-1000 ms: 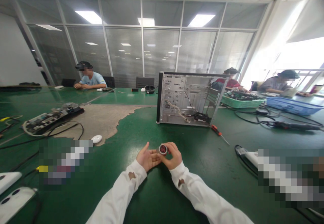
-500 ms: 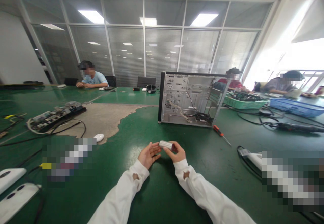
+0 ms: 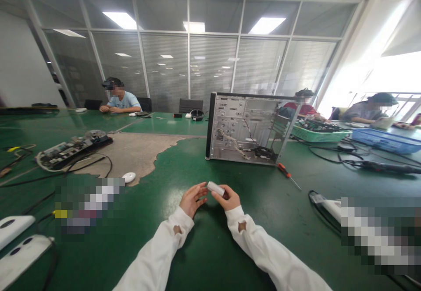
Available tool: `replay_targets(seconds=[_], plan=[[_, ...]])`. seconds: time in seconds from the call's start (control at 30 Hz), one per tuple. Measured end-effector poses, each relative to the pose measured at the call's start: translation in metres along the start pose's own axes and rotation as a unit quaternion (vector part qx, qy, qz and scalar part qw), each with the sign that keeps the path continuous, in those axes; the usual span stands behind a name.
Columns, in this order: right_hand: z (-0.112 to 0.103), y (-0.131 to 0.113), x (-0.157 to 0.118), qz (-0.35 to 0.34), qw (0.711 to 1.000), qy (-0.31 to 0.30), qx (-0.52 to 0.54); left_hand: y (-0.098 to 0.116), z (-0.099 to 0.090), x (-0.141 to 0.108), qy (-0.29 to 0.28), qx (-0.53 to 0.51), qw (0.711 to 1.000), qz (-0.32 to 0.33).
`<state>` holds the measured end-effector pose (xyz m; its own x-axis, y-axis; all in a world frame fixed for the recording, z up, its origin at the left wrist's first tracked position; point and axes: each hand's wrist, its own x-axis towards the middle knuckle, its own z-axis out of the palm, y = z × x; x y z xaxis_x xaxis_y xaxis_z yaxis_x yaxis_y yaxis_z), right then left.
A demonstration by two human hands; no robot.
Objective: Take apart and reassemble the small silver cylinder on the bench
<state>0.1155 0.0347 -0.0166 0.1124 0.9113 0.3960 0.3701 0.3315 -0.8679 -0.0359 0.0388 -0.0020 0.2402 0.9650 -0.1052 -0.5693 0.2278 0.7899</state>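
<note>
A small silvery cylinder (image 3: 216, 189) with a dark reddish end is pinched between the thumb and fingers of my right hand (image 3: 231, 199). Its exact kind I cannot make out. Close by on the left is my left hand (image 3: 192, 200), its fingers loosely bent and apart, holding nothing. Those fingertips come right up to the cylinder's near-left end; whether they touch it I cannot tell. Both hands are over the green table (image 3: 210, 256). Beyond them an opened computer case (image 3: 230, 129) stands on its edge, with cables and a dark fan inside.
An orange-handled screwdriver (image 3: 284, 171) lies beside the case. A green basket (image 3: 322, 136) and a blue basket (image 3: 384, 140) stand at right, among black cables. An opened device with exposed parts (image 3: 75, 150) lies at left. Several people sit across the table.
The cylinder has turned slightly in my right hand, its left end now higher. My left fingers have shifted a little and bent more.
</note>
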Motion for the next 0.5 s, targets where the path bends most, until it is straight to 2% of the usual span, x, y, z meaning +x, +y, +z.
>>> replay_targets(seconds=[0.23,0.5], plan=[[0.009,0.007,-0.001,-0.050,0.998,-0.018,-0.015,-0.001,0.000,0.000,0.019,0.025,0.998,0.057],[0.010,0.005,-0.002,-0.038,0.993,-0.067,-0.087,-0.007,-0.004,0.004,-0.025,0.123,0.987,0.096]])
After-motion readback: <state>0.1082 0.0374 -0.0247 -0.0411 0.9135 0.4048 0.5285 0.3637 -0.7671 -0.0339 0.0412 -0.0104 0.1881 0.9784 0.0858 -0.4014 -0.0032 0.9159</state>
